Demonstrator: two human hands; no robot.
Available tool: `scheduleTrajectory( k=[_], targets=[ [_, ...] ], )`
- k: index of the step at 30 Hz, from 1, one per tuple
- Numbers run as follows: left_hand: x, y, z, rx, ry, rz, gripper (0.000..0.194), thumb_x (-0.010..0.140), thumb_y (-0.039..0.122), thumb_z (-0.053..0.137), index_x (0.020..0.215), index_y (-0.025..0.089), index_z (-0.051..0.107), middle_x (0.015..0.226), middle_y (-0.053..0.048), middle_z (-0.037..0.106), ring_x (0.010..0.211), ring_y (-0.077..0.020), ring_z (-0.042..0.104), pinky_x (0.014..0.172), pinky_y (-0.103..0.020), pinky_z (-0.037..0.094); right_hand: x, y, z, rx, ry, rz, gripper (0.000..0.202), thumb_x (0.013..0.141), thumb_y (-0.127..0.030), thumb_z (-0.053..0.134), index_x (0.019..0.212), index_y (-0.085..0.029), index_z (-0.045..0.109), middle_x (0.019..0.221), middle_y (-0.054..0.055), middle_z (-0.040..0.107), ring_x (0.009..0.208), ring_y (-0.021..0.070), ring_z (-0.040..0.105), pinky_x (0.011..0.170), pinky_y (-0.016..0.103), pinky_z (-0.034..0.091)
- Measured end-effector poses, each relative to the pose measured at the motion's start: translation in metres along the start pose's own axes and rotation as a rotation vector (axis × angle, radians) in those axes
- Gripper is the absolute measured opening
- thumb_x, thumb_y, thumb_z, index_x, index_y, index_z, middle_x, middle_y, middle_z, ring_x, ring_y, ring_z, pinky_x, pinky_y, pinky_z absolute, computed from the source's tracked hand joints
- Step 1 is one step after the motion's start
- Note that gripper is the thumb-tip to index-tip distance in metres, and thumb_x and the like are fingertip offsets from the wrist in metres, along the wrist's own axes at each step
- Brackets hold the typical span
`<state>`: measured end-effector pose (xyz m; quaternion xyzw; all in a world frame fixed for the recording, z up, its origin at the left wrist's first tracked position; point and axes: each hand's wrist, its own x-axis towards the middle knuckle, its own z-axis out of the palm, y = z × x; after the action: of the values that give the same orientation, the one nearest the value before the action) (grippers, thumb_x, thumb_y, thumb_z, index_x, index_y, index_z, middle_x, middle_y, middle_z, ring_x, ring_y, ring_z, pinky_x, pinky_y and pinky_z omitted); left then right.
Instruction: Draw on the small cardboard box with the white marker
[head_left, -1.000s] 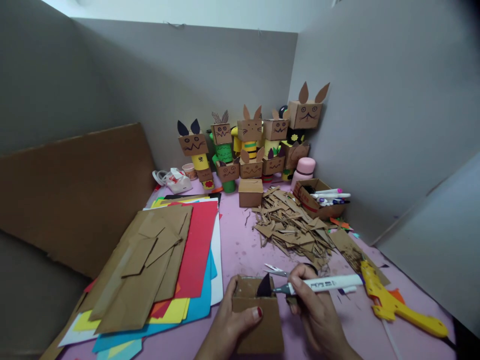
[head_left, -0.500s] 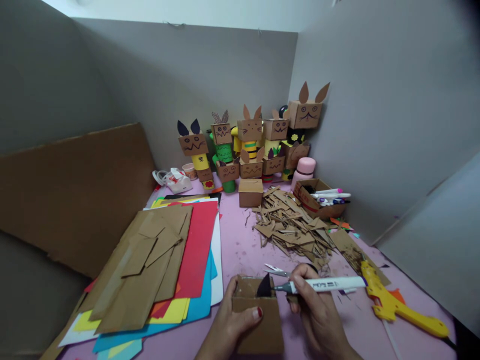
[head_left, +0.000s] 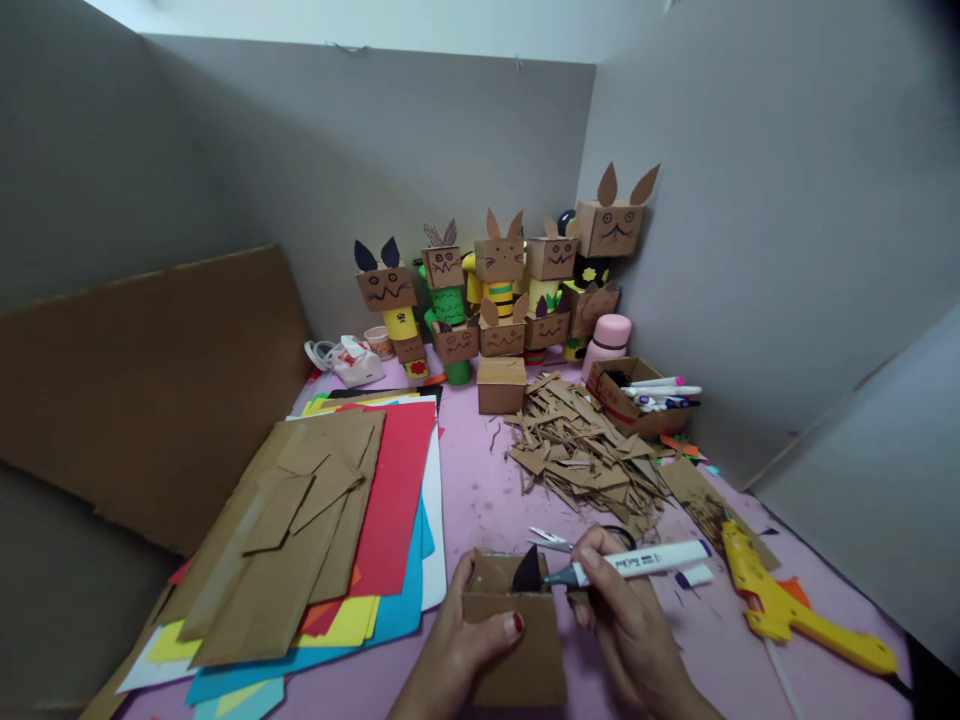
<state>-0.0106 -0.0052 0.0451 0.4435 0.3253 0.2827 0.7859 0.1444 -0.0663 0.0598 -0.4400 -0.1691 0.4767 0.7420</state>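
A: Small cardboard box (head_left: 517, 640) at near edge of pink table (head_left: 480, 490), open top facing up. Left hand (head_left: 461, 650) clamped on it: thumb on front face, fingers round the left side.

B: Right hand (head_left: 634, 630)?

A: Closed round a white marker (head_left: 637, 562), pencil-style grip close to the grey tip. Tip just beside a dark ear-shaped piece (head_left: 527, 574) standing at the box's top rim. Contact or not: cannot tell.

B: Handling?

A: Light, probably. Thin board, hollow, so likely to dent under a hard squeeze. Walls near the open rim weakest. Best held low on the sides or at the corners, as gripped now. Surface matt, not slippery.

B: Ear piece?

A: Looks like thin paper, floppy, easy to bend or knock off. Not a place to take hold. Light marker pressure only, with the box braced from behind.

B: Clutter nearby?

A: Scissors (head_left: 551, 541) just beyond the box, partly hidden by the right hand. Marker cap (head_left: 694, 577) beside the marker. Yellow glue gun (head_left: 795, 612) to the right, apart. Pile of cardboard scraps (head_left: 589, 455) further back. Stack of coloured paper (head_left: 375, 540) with brown offcuts on top to the left. Row of finished box animals (head_left: 502, 275) against the far wall.
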Motion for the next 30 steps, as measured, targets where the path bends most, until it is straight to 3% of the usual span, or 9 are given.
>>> scheduleTrajectory(
  k=[7,13,30],
  targets=[
    [-0.001,0.003,0.002,0.004,-0.040,0.001,0.070,0.071,0.048,0.086,0.123,0.021,0.049,0.113,-0.012,0.075,0.099,-0.0286,0.070,0.086,-0.036,0.054,0.008,0.007,-0.014,0.029,-0.107,0.072,0.043,0.077,-0.053,0.085,0.069,-0.020,0.058,0.060,-0.009,0.051,0.049,0.0036,0.045,0.048,0.014,0.040],
    [-0.001,0.004,0.002,0.012,-0.025,0.003,0.072,0.072,0.050,0.086,0.126,0.020,0.049,0.119,-0.014,0.074,0.106,-0.0310,0.069,0.090,-0.038,0.053,0.012,0.009,-0.018,0.049,-0.109,0.079,0.038,0.081,-0.050,0.082,0.072,-0.021,0.060,0.061,-0.009,0.053,0.049,0.0025,0.049,0.050,0.013,0.042],
    [0.000,0.002,0.004,0.048,0.002,0.034,0.066,0.072,0.048,0.085,0.120,0.020,0.049,0.108,-0.012,0.075,0.096,-0.0274,0.071,0.086,-0.037,0.054,-0.004,-0.001,0.000,-0.077,-0.051,-0.015,0.049,0.076,-0.064,0.081,0.073,-0.022,0.056,0.052,-0.008,0.057,0.052,0.0066,0.049,0.057,0.019,0.036]
  ],
)
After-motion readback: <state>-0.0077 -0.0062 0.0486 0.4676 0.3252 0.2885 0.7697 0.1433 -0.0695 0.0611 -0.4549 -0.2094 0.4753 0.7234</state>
